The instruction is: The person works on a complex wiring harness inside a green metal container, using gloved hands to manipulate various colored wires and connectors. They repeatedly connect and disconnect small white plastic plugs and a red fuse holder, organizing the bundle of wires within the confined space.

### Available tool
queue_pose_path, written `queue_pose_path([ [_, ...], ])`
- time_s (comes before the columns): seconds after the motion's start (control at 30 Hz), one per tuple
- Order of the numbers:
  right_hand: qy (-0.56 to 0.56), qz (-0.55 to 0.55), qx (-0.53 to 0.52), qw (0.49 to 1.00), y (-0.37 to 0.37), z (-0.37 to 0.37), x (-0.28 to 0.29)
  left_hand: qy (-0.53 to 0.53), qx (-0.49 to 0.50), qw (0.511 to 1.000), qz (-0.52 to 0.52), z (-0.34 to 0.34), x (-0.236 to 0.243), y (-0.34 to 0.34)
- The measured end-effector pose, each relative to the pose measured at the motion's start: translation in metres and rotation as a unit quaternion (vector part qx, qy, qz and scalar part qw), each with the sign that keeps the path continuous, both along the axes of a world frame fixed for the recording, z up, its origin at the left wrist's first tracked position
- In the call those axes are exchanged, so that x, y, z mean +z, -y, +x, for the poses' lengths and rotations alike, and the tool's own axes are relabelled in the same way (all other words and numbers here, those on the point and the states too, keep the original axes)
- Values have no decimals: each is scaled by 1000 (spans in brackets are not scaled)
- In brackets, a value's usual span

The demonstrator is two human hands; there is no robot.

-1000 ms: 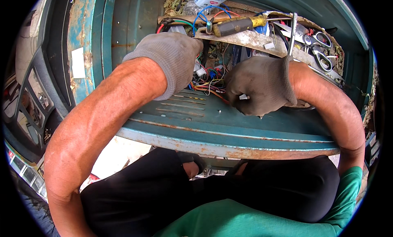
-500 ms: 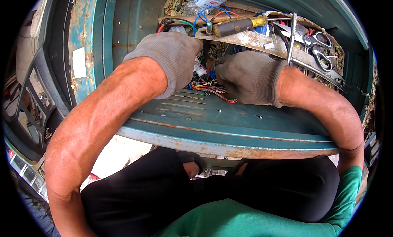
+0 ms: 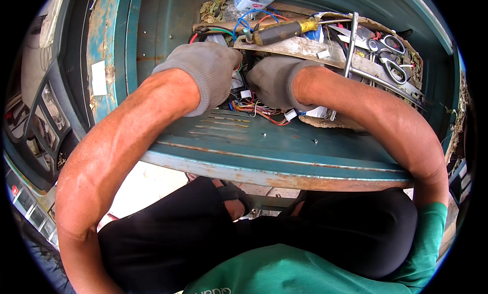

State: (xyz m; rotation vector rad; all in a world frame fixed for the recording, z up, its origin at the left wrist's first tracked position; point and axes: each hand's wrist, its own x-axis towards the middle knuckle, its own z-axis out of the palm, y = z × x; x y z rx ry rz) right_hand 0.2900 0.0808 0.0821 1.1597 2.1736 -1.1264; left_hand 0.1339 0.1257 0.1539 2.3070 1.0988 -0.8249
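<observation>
Lying between right hand (image 3: 277, 80) and near edge of bin (image 3: 279, 177), wires (image 3: 265, 111) ran left-right; left hand (image 3: 209, 73) sat farther. Grips hidden, couldn't tell if either held anything.

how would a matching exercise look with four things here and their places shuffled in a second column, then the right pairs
Things
1. grey-gloved left hand
2. yellow-and-dark-handled screwdriver
3. thin red, orange and yellow wires
4. white rectangular patch

Places
A. on the worn blue-green metal post
B. beyond both hands, left of the silver dark-handled scissors
C. close to the grey-gloved right hand, on its left
D. just on the wearer's side of both hands

Pairs: 1-C, 2-B, 3-D, 4-A
</observation>
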Motion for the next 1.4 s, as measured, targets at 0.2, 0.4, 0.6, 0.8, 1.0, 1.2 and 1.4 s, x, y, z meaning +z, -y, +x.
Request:
queue_pose_path([
  [0.2, -42, -46, 20, 998, -3, 7, 9, -5, 5, 1000, -12, -1, 2, 0],
  [0.4, -116, -108, -111, 981, -5, 10, 9, -2, 2, 1000, -7, -1, 3, -1],
  [0.6, -222, -197, -155, 942, -5, 19, 17, -5, -9, 1000, -7, -1, 6, -1],
  [0.8, -250, -279, -297, 878, 2, 17, 25, -2, -10, 1000, -6, -1, 5, -2],
  [1.0, -263, -335, -351, 834, 14, 12, 34, -12, -14, 1000, -17, -1, 3, -2],
  [1.2, -290, -319, -299, 851, 19, 12, 19, -14, -17, 999, -24, 3, 5, -3],
  [1.4, -286, -319, -290, 856, 21, 12, 14, -11, -10, 1000, -20, 1, 4, -2],
])
